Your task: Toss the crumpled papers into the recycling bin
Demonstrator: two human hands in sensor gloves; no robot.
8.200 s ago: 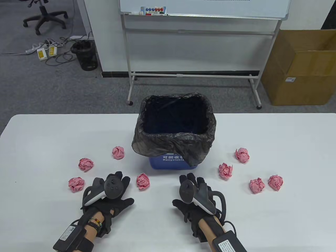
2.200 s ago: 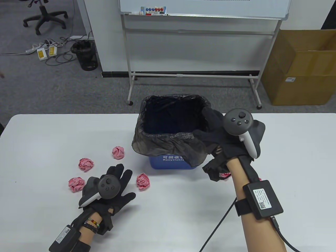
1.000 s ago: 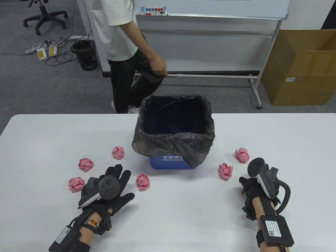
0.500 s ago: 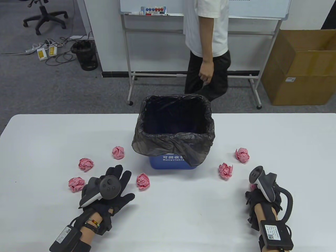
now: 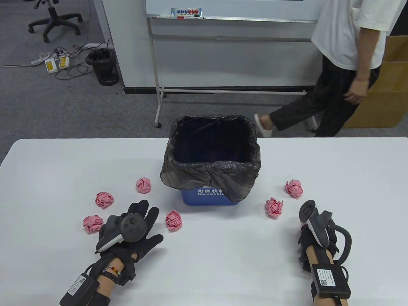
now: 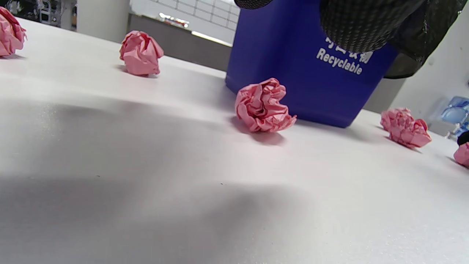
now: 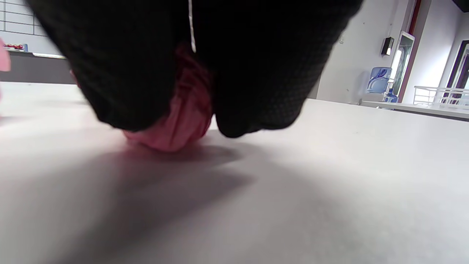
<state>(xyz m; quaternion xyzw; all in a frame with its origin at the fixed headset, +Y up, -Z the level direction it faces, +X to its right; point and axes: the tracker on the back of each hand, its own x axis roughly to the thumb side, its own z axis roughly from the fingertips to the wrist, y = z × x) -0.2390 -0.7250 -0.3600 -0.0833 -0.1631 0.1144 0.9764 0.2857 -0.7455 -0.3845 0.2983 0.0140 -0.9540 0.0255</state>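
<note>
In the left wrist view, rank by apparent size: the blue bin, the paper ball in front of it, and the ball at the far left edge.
1. blue bin, clearly largest.
2. paper ball in front of it.
3. ball at the far left edge: cropped by the frame and farther away, so its rank is unsure.

- Behind your bench, a passer-by in a white shirt and dark trousers strides along at far right.
- A rolling whiteboard stands beyond, markers on its tray.
- Cardboard box is partly hidden behind that person.
- Far left: office chair, black mesh basket, power strips on the carpet.
</note>
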